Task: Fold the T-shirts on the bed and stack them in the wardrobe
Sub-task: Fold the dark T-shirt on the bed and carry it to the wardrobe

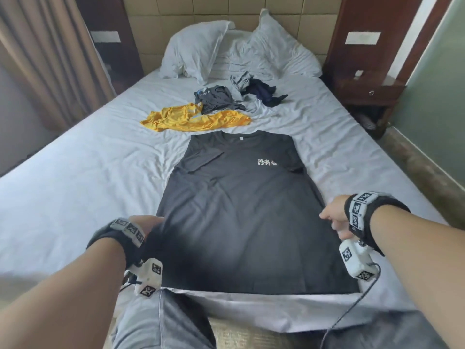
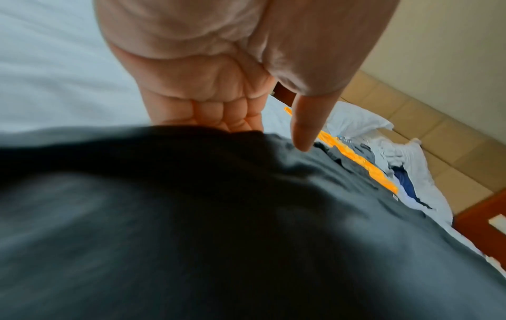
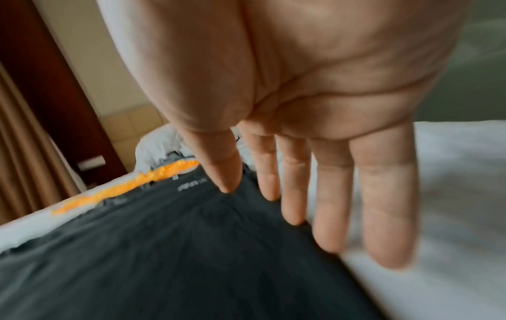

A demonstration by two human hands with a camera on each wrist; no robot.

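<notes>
1. Black T-shirt point(image 1: 234, 205) lies flat on the bed sheet point(image 1: 75, 187), sleeves folded in; the left hand point(image 1: 143, 224) pinches its left edge.
2. Right hand point(image 3: 315, 121) has straight, spread fingers at the shirt's right edge.
3. Beyond the collar lie a yellow T-shirt point(image 1: 193, 119) and crumpled dark shirts point(image 1: 221, 98).

A tan padded headboard point(image 1: 201, 16) fills the top centre of the frame, with 2 white pillows point(image 1: 193, 50) propped against it. Brown curtains point(image 1: 42, 54) hang at upper left. A dark wooden nightstand point(image 1: 367, 90) stands at upper right, beside a green wall point(image 1: 437, 84). Soft daylight falls on the white sheet point(image 1: 75, 172).
</notes>
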